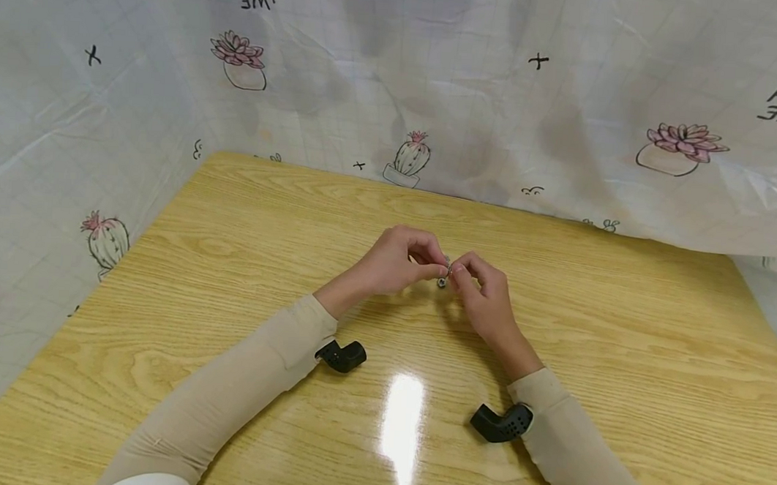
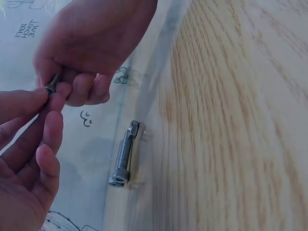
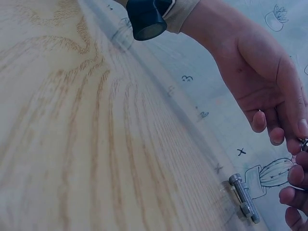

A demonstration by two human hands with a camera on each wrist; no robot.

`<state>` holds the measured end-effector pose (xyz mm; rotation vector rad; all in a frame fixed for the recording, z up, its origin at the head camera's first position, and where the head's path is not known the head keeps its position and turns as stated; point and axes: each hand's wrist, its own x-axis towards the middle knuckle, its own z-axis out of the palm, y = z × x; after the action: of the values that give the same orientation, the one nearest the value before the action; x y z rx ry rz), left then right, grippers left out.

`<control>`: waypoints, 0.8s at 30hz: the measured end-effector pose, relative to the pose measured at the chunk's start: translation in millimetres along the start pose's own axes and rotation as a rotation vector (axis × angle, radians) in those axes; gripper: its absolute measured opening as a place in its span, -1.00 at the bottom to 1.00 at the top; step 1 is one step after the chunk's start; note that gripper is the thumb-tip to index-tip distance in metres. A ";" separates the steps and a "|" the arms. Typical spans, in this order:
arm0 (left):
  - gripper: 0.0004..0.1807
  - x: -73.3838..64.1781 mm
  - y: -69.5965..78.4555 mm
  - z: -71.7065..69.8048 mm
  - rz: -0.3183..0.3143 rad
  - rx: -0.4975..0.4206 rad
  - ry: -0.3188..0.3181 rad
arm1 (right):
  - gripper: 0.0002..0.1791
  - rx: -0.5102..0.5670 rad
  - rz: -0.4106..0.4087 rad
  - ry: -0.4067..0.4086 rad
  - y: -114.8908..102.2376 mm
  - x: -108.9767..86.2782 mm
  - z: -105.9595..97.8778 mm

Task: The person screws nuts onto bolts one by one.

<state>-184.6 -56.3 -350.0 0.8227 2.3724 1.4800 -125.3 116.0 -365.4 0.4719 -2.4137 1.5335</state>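
My left hand (image 1: 394, 263) and right hand (image 1: 486, 295) meet fingertip to fingertip low over the table. Between them is a small metal bolt (image 2: 55, 78) with a ring-shaped part (image 2: 49, 88) around it. Left thumb and fingers pinch it at the ring, while the right fingertips hold its other end. Much of the bolt is hidden by fingers; only a dark sliver (image 3: 304, 143) shows in the right wrist view. Just below the hands, metal bolts (image 2: 123, 156) lie side by side on the table, one carrying a hex nut (image 2: 134, 128).
The wood-grain table (image 1: 284, 215) spreads around both hands, with a bright glare patch near its front. A printed plastic sheet (image 1: 469, 85) hangs behind and to the left. Black wrist-worn devices (image 1: 345, 357) stick out from both sleeves.
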 end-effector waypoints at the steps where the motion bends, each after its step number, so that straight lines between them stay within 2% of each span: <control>1: -0.96 -0.4 0.2 -0.1 0.007 -0.001 -0.006 | -0.70 -0.008 0.006 0.003 0.0 0.0 0.4; 6: -0.96 -2.2 0.3 -0.7 0.025 0.004 -0.014 | -0.64 -0.024 0.014 0.015 0.8 -0.4 2.3; 12: -0.96 -3.3 -1.3 -1.2 -0.005 0.006 0.035 | -0.87 0.000 -0.031 0.033 0.8 -2.4 4.1; 15: -0.96 -3.6 -3.5 -1.2 -0.003 0.010 0.044 | -0.90 -0.008 -0.050 0.035 1.3 -3.9 5.8; 24: -0.96 -7.2 -5.8 -1.4 0.014 0.003 0.022 | -0.81 0.001 -0.004 0.007 1.2 -6.9 9.1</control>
<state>-181.4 -63.4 -355.2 0.8293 2.3894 1.4987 -119.7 109.2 -372.8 0.4709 -2.4047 1.5325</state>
